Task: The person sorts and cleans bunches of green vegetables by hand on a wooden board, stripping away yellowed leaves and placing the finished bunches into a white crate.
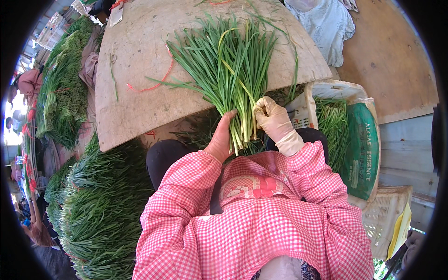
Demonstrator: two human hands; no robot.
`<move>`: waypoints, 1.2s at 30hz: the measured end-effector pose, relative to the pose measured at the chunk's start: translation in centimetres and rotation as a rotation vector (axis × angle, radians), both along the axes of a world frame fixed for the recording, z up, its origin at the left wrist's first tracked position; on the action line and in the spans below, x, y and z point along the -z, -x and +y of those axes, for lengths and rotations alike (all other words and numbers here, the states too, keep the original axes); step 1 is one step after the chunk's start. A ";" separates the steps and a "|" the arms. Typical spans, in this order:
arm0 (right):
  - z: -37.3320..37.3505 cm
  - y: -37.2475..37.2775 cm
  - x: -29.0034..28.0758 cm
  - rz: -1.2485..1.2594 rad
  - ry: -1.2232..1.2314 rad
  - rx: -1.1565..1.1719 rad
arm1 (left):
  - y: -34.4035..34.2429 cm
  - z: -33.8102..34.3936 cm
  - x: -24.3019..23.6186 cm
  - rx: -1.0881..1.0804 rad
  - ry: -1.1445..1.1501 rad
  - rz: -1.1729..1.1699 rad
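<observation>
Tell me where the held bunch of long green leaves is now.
In the head view, the bunch is in the upper middle, spread over the wooden board, its pale stems between the left hand and gloved right hand.

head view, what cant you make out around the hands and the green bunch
Head view: most fingers of the left hand; the green bunch covers them.
Head view: exactly what the gloved right hand has between its fingertips; its own curled fingers hide it.
Head view: the bottom of the white crate; the greens inside cover it.
Head view: the far end of the wooden board; the picture's upper edge cuts it off.
</observation>
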State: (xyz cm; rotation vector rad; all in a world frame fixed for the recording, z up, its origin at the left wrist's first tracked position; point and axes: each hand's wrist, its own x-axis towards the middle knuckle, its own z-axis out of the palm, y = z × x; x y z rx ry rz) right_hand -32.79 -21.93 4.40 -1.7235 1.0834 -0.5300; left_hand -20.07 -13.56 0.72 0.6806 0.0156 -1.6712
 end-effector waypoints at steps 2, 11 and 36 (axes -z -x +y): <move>0.4 0.6 0.8 -0.025 0.346 -0.064 | 0.1 -0.1 0.2 0.014 0.006 0.040; 4.4 0.7 -0.7 0.000 0.754 -0.410 | -0.6 0.0 2.8 0.094 0.034 0.097; 5.4 1.6 -3.5 0.484 0.368 -0.364 | -1.2 0.2 0.3 0.040 -0.047 0.069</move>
